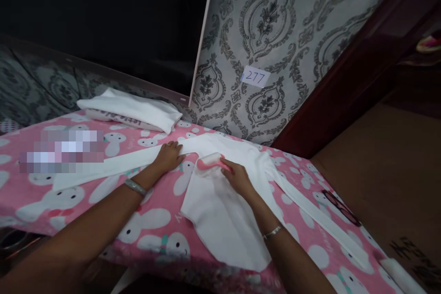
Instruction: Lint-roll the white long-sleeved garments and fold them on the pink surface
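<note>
A white long-sleeved shirt (227,211) lies spread out, its sleeves stretched to the left and to the right. My left hand (168,156) rests flat on the left sleeve, close to the shoulder, fingers extended. In my right hand (237,177) is the pink handle of a lint roller (208,161). The roller's white head is against the shirt, near the armpit of the left sleeve. My fingers are wrapped round the handle and hide part of it.
Pink bunny-print cloth (151,225) covers the surface. Folded white fabric (134,108) sits at the back left, below a large dark screen (103,23). Dark-framed glasses (341,206) lie at the right edge, near a brown cardboard sheet (382,161). A blurred-out patch (62,151) is at left.
</note>
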Demonstrator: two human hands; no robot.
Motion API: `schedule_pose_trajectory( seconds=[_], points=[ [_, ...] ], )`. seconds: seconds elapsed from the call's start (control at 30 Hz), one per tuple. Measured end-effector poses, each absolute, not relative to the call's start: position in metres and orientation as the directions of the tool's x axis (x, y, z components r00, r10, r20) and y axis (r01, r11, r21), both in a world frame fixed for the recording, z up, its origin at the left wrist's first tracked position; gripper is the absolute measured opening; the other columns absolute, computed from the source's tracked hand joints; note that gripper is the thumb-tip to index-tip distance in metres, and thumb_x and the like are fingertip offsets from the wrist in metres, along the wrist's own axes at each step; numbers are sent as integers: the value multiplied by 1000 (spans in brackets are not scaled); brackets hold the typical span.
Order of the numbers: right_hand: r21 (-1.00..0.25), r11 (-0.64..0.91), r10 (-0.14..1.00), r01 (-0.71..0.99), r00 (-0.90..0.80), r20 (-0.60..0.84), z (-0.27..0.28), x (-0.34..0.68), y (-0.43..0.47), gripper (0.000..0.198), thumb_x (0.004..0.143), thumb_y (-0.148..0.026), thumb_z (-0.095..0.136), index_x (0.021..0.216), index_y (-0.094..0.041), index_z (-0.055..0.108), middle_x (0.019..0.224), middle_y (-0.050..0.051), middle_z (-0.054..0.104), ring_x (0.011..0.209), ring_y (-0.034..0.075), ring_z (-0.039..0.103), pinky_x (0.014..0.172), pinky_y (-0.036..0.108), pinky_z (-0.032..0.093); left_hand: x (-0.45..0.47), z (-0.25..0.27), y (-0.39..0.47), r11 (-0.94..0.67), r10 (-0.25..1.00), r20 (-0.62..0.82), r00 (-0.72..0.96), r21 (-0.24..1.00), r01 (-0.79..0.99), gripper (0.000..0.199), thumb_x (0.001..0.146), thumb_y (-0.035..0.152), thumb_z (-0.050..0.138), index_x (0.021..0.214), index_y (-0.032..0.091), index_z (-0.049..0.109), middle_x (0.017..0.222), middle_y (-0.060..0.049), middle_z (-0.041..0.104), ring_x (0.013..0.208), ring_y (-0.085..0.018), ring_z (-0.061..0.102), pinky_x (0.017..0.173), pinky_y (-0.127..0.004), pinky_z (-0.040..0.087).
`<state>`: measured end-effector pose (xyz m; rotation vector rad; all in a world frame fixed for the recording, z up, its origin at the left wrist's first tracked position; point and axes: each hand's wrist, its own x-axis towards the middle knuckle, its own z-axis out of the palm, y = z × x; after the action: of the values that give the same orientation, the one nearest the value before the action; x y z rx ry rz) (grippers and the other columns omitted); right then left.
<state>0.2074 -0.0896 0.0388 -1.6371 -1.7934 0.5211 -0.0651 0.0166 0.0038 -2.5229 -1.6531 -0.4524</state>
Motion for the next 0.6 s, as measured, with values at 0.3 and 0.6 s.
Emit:
schedule_pose_trajectory(
  seconds=[0.3,0.6],
  points=[
    [-647,114,991,754,-44,124,45,235,-154,49,83,-23,56,131,-20,66,117,8,74,102,27,69,94,40,50,-49,19,-4,-507,811,354,466,27,862,27,87,19,44,92,11,70,96,-18,66,99,-29,59,88,-44,45],
    [-961,5,905,275,408,121,14,273,-220,72,77,-51,67,140,-16,57,55,-7,49,41,9,38,39,22,34,-66,21,-10,-401,872,319,371,29,916,31,88,25,45,104,11,68,106,-18,67,105,-30,59,90,-42,44]
  ],
)
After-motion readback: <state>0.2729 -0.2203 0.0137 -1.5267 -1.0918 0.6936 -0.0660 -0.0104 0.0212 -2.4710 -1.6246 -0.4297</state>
